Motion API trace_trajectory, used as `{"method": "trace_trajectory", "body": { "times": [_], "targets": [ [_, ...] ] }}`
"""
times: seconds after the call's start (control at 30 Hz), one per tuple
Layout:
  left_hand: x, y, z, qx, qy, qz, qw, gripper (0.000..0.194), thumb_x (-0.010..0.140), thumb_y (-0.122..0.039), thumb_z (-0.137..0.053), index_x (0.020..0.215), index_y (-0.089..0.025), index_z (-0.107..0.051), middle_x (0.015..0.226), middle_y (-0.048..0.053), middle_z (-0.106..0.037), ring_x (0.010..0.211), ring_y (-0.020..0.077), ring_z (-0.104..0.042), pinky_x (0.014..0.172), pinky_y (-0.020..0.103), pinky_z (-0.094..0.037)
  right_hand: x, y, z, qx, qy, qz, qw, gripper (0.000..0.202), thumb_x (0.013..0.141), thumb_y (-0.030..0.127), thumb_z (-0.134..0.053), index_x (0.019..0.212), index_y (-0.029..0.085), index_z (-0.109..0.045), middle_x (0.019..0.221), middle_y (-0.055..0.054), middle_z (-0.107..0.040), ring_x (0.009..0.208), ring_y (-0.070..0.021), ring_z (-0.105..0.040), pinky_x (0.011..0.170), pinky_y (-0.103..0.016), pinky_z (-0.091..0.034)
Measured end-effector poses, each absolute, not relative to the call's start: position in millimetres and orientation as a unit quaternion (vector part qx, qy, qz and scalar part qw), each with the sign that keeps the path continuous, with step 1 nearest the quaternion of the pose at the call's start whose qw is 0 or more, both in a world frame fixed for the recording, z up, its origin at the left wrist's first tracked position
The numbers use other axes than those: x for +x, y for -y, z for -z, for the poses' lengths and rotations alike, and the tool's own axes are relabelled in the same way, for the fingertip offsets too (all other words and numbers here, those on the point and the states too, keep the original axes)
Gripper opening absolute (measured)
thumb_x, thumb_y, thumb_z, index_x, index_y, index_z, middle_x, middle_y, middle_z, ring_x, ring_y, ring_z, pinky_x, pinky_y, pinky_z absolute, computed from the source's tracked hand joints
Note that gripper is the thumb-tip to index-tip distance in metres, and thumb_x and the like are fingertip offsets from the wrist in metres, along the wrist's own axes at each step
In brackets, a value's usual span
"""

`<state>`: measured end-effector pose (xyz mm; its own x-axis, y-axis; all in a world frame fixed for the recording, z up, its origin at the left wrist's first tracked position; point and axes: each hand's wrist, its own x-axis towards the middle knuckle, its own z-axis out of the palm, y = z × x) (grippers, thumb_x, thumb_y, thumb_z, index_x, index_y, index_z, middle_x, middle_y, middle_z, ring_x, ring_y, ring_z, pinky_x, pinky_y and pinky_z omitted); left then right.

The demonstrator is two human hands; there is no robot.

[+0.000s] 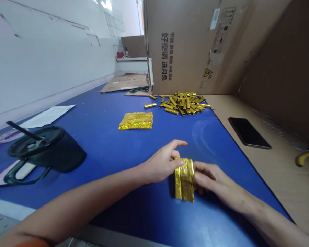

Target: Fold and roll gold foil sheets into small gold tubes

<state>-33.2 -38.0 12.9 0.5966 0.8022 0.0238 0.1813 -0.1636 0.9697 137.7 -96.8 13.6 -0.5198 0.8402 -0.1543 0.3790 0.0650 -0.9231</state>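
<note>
Between my hands, just above the blue table, is a piece of shiny gold foil paper (184, 183) with fold lines running along it. My left hand (167, 161) pinches its upper left edge between thumb and fingers, the index finger stretched out to the right. Gripping the right edge is my right hand (208, 176), its thumb in front and its fingers partly hidden behind the foil. Farther off lies a flat stack of gold foil sheets (136, 120). Behind that, a pile of small folded gold foil tubes (184, 103) sits near the large cardboard box, with a couple lying apart on its left.
A dark lidded mug (56, 147) with a straw stands on the left, near a white paper (47, 116). A large cardboard box (190, 51) walls off the back. On cardboard to the right lie a dark phone (248, 132) and a yellow curved object (304, 159).
</note>
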Motion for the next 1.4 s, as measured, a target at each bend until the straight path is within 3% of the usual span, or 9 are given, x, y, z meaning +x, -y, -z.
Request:
{"method": "trace_trajectory", "body": {
  "times": [0.1, 0.23, 0.5, 0.63, 0.7, 0.9, 1.07, 1.27, 1.4],
  "targets": [
    [-34.7, 49.5, -19.3, 0.796, -0.318, -0.196, 0.476, 0.057, 0.075, -0.02, -0.049, 0.127, -0.021, -0.028, 0.058, -0.007, -0.045, 0.051, 0.007, -0.042, 0.049, 0.017, -0.033, 140.4, 93.2, -11.2, -0.454, 0.644, -0.552, 0.273, 0.033, 0.079, 0.049, -0.042, 0.073, 0.017, -0.049, 0.062, 0.003, -0.041, 0.055, -0.0085, -0.036, 0.049, -0.021, -0.029],
    [-32.4, 64.7, -21.9, 0.852, -0.289, -0.135, 0.416, 0.066, 0.077, -0.02, -0.046, 0.134, -0.022, -0.012, 0.059, -0.005, -0.049, 0.05, 0.0085, -0.044, 0.051, 0.019, -0.033, 137.9, 92.8, -5.1, -0.45, 0.643, -0.569, 0.245, 0.034, 0.075, 0.049, -0.049, 0.064, 0.017, -0.046, 0.055, 0.005, -0.034, 0.051, -0.0075, -0.028, 0.047, -0.021, -0.025],
    [-29.0, 67.2, -22.4, 0.82, -0.305, -0.142, 0.463, 0.079, 0.069, -0.02, -0.058, 0.134, -0.027, -0.012, 0.058, -0.007, -0.046, 0.05, 0.0084, -0.043, 0.049, 0.018, -0.033, 134.1, 95.4, -4.2, -0.468, 0.623, -0.558, 0.286, 0.036, 0.076, 0.045, -0.048, 0.056, 0.016, -0.046, 0.05, 0.006, -0.035, 0.046, -0.0065, -0.027, 0.044, -0.021, -0.024],
    [-29.7, 56.8, -14.1, 0.748, -0.319, -0.23, 0.535, 0.067, 0.072, -0.02, -0.053, 0.131, -0.024, -0.021, 0.059, -0.007, -0.042, 0.052, 0.007, -0.041, 0.051, 0.018, -0.034, 139.1, 90.9, -7.2, -0.533, 0.555, -0.475, 0.427, 0.033, 0.073, 0.044, -0.053, 0.055, 0.017, -0.048, 0.051, 0.004, -0.042, 0.048, -0.0076, -0.035, 0.047, -0.021, -0.029],
    [-30.3, 51.1, -9.2, 0.711, -0.324, -0.269, 0.563, 0.06, 0.074, -0.019, -0.05, 0.129, -0.02, -0.024, 0.061, -0.006, -0.043, 0.053, 0.0067, -0.042, 0.052, 0.018, -0.035, 141.8, 88.5, -6.5, -0.541, 0.54, -0.462, 0.45, 0.032, 0.073, 0.044, -0.053, 0.056, 0.017, -0.048, 0.052, 0.003, -0.044, 0.049, -0.0081, -0.037, 0.047, -0.021, -0.031],
    [-33.2, 48.3, -8.5, 0.771, -0.314, -0.236, 0.501, 0.051, 0.076, -0.015, -0.046, 0.125, -0.021, -0.032, 0.061, -0.006, -0.044, 0.055, 0.0069, -0.043, 0.056, 0.019, -0.035, 142.6, 88.7, -1.4, -0.506, 0.596, -0.506, 0.366, 0.031, 0.074, 0.047, -0.051, 0.064, 0.018, -0.047, 0.052, 0.005, -0.04, 0.046, -0.0073, -0.034, 0.043, -0.021, -0.027],
    [-31.4, 48.0, -8.7, 0.761, -0.316, -0.249, 0.509, 0.049, 0.074, -0.017, -0.049, 0.121, -0.02, -0.036, 0.064, -0.006, -0.044, 0.056, 0.007, -0.044, 0.054, 0.019, -0.036, 144.2, 88.8, -2.3, -0.543, 0.587, -0.449, 0.399, 0.035, 0.075, 0.048, -0.048, 0.058, 0.018, -0.047, 0.047, 0.005, -0.038, 0.044, -0.0074, -0.032, 0.042, -0.022, -0.024],
    [-31.8, 35.6, -1.8, 0.734, -0.335, -0.289, 0.515, 0.03, 0.073, -0.018, -0.049, 0.103, -0.016, -0.046, 0.059, -0.006, -0.043, 0.052, 0.0063, -0.042, 0.05, 0.018, -0.033, 147.4, 82.0, 1.7, -0.56, 0.575, -0.436, 0.407, 0.039, 0.077, 0.048, -0.045, 0.052, 0.019, -0.042, 0.044, 0.005, -0.038, 0.042, -0.0075, -0.031, 0.041, -0.022, -0.024],
    [-35.5, 25.6, 1.3, 0.746, -0.386, -0.276, 0.467, 0.014, 0.073, -0.022, -0.049, 0.086, -0.016, -0.049, 0.066, -0.004, -0.049, 0.057, 0.0083, -0.047, 0.05, 0.018, -0.035, 148.3, 78.0, 2.9, -0.602, 0.63, -0.334, 0.361, 0.038, 0.079, 0.046, -0.041, 0.052, 0.019, -0.04, 0.047, 0.005, -0.038, 0.045, -0.0084, -0.032, 0.044, -0.023, -0.026]
  ]
}}
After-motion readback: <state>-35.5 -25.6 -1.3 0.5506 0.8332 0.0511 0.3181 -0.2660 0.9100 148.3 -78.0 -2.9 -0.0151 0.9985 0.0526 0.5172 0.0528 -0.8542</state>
